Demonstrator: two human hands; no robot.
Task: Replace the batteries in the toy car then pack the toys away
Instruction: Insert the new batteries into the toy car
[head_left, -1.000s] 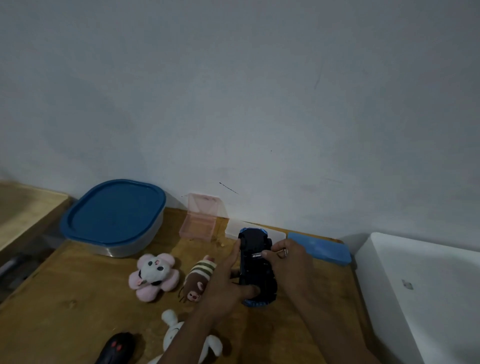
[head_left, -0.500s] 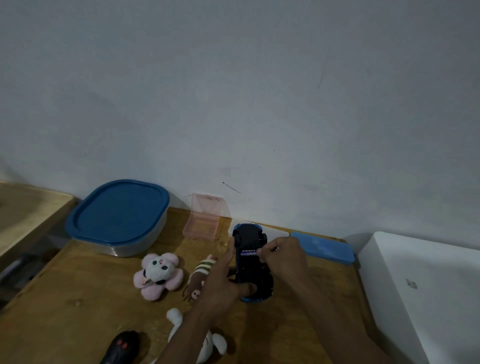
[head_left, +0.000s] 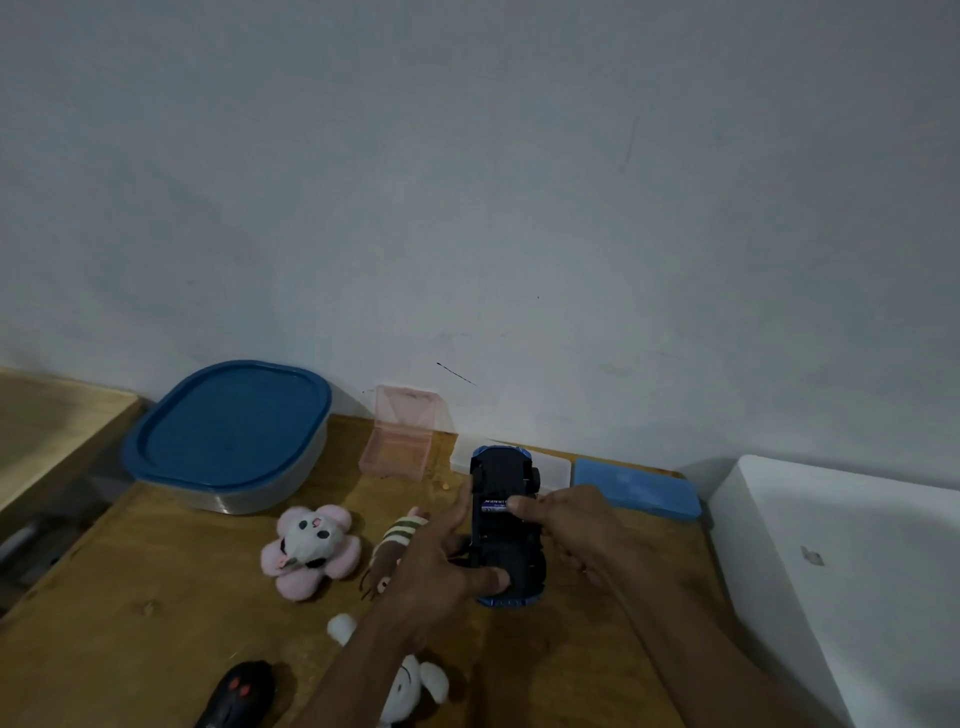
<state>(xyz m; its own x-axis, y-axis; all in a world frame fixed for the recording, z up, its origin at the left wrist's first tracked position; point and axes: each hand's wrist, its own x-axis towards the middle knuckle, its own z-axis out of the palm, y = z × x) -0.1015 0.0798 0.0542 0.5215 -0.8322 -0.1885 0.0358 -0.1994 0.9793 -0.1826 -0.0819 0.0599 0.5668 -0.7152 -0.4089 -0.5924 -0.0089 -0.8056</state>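
Near the back edge of the bench (head_left: 156, 623), the upturned toy car (head_left: 506, 470) is gripped by the left hand (head_left: 441, 566) while a battery (head_left: 492, 505), pinched in the curled right hand (head_left: 576, 525), is best pressed flat, polarity matched.

Blue toy car (head_left: 506, 525) is flipped belly-up near the tabletop's (head_left: 156, 597) back edge, dark underside facing up, with a labelled battery (head_left: 493, 505) sitting in its open bay.

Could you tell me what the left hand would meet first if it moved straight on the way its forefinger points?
Probably the white case by the wall, just beyond the toy car that the left hand grips; depth is unclear, so it might pass above it.
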